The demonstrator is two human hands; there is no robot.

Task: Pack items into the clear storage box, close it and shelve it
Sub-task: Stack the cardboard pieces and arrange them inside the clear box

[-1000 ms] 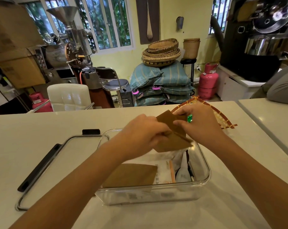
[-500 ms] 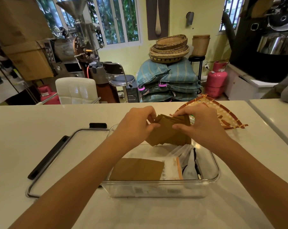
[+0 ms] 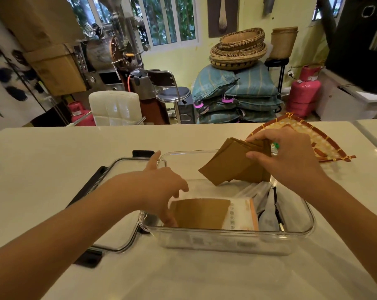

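Observation:
A clear storage box stands open on the white counter in front of me. Inside lie a brown paper piece, a white packet with orange edge and grey pouches. My right hand holds a fanned stack of brown paper filters above the box's far right part. My left hand reaches into the box's left end, fingers down beside the brown paper piece; whether it grips it is hidden. The clear lid with black clips lies flat to the left of the box.
A woven bamboo tray lies on the counter behind my right hand. Beyond the counter's far edge stand a white chair, a stool, a coffee roaster, pink gas cylinders, stacked sacks and baskets.
My left hand has let go of the brown filter stack and dropped into the box's left end. The right hand keeps the stack, now slightly further right.

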